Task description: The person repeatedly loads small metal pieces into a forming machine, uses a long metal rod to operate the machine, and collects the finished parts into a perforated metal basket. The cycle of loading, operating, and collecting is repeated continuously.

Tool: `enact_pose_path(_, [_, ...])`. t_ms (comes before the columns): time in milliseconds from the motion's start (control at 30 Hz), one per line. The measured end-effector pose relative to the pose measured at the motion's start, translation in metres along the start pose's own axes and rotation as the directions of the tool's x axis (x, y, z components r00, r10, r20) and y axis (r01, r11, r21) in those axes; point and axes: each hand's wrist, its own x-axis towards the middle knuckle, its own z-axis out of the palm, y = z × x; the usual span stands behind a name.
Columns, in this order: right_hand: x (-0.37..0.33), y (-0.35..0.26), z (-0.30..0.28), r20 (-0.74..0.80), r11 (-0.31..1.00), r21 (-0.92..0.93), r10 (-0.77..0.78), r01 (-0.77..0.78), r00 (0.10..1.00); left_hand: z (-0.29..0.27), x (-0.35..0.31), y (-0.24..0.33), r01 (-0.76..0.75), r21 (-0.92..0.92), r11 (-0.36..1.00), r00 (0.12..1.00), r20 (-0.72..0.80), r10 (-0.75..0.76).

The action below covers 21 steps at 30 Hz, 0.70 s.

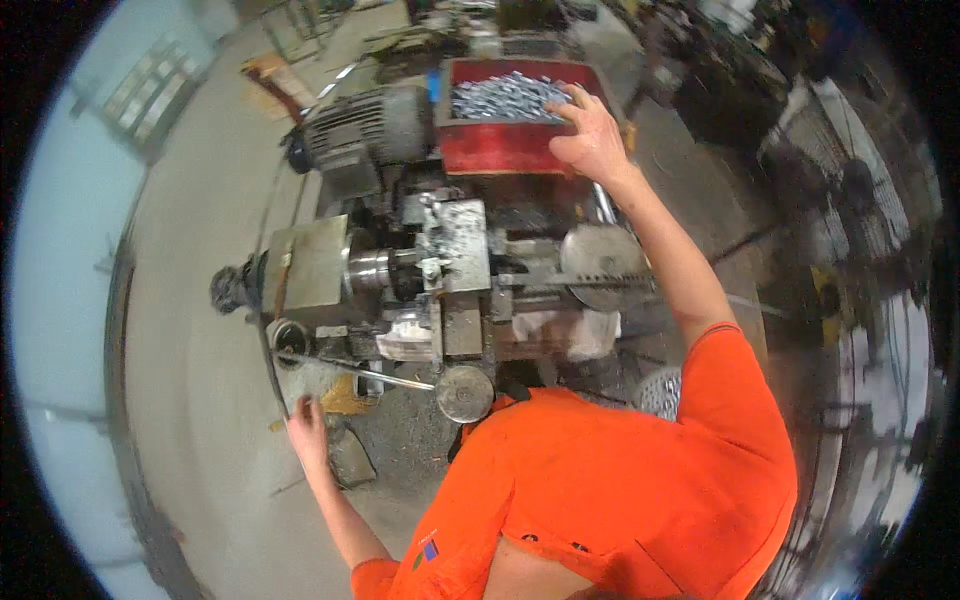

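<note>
My right hand (592,138) reaches over the near right side of a red box (500,147). Its fingers are stretched out and apart, the tips at a heap of small shiny metal pieces (510,97) in the box. No piece shows clearly in that hand. My left hand (308,432) is low on the left, beside the machine and below a bright metal rod (400,381). Its fingers are blurred, so their grip cannot be made out. Between the arms stands a small lathe-like machine with a round chuck (368,270) and a metal block strewn with chips (462,245).
A finned electric motor (370,125) sits left of the red box. Round metal discs, one a large handwheel (603,262) and one a small one (465,394), stick out on the right and near sides. A white perforated basket (660,392) holding metal pieces is by my right side.
</note>
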Motion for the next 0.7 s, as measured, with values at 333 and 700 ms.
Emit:
enact_pose_path(333, [-0.349,0.048,-0.110,0.174,0.649,-0.064,0.755,-0.758,0.632,0.156,0.014,0.033,-0.298,0.278,0.913,0.945,0.220,0.242])
enact_pose_path(700, [-0.633,-0.018,-0.057,0.686,0.534,-0.438,0.719,-0.723,0.115,0.149,0.032,0.034,-0.149,0.157,0.976,0.814,0.580,0.031])
